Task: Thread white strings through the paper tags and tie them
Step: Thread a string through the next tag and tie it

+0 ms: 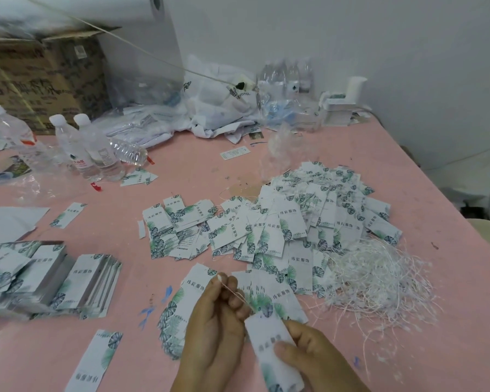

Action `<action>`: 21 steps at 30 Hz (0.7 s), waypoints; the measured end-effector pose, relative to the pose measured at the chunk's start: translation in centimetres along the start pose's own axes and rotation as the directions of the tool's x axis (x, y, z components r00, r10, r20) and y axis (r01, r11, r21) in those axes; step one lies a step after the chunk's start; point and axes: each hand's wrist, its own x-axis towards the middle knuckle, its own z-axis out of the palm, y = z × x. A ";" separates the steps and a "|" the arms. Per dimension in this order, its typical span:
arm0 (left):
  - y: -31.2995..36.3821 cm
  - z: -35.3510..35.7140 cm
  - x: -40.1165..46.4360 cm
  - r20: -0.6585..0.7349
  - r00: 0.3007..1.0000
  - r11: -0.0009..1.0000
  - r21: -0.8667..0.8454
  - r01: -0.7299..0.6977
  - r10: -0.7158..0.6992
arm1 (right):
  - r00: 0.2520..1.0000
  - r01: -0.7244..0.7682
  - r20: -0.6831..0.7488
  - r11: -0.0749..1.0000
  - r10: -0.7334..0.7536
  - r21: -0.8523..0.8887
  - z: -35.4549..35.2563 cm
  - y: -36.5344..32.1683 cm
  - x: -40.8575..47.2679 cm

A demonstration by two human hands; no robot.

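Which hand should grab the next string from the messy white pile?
Probably the right hand. The string pile lies on its side, closer than to the left hand, whose fingers pinch the string. It must release its tag first.

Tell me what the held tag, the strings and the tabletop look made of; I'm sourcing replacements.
Tag: thin matte printed card, apparently; flat, crisp edges. String and string pile: fine white cord, maybe cotton or synthetic; limp, tangled. Table: pink smooth sheet, possibly vinyl or painted board; scuffed, stained.

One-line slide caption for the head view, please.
Left hand pulls white string through paper tag held by right hand.
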 end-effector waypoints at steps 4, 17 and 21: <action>-2.6 -1.8 0.5 -0.172 0.983 0.998 -0.003 0.058 -0.058 | 0.982 0.012 -0.172 0.885 0.077 0.465 0.0 0.7 0.6; -6.7 -2.8 -1.1 0.135 0.848 0.417 0.824 -0.384 0.513 | 0.934 0.145 -0.349 0.807 0.079 0.572 0.9 0.5 2.2; -6.9 -3.3 -0.5 0.133 0.827 0.396 0.829 -0.395 0.546 | 0.881 0.154 -0.468 0.892 0.071 0.426 -1.4 -3.2 4.7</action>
